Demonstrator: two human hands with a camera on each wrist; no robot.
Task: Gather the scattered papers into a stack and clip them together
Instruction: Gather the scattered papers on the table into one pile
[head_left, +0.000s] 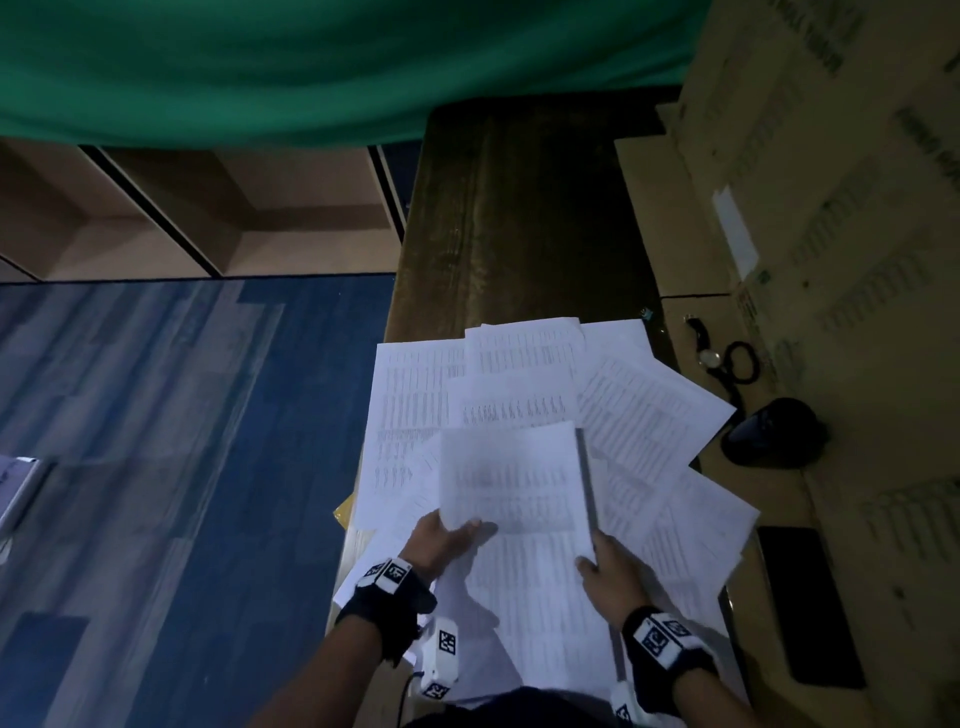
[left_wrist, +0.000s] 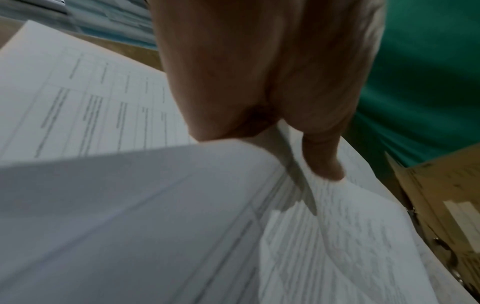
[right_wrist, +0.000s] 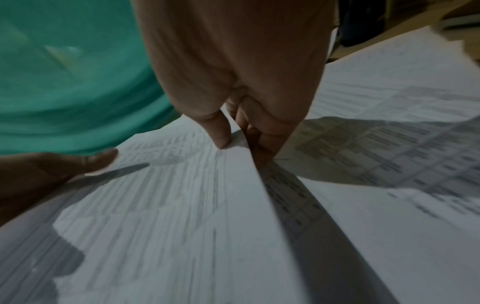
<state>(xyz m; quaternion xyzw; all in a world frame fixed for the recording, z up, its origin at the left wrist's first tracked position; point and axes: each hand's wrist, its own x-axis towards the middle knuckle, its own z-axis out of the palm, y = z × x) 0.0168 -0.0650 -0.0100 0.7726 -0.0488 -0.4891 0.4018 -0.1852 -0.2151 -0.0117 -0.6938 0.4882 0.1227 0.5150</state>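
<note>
- Green cloth (head_left: 234, 67) hangs behind a dark desk (head_left: 519, 218), with blue flooring (head_left: 182, 415) to its left and cardboard boxes (head_left: 831, 208) to its right.
- Printed papers (head_left: 639, 415) lie fanned and overlapping across the desk's near end.
- Both hands hold a lifted bundle of sheets (head_left: 514, 483) above the spread.
- Left hand (head_left: 447, 538) grips the bundle's lower left corner, thumb on top.
- Right hand (head_left: 610, 571) pinches the bundle's right edge between thumb and fingers (right_wrist: 221, 131).
- Black mouse (head_left: 774, 431) and dark phone (head_left: 810, 603) rest on the cardboard, right of the papers.
</note>
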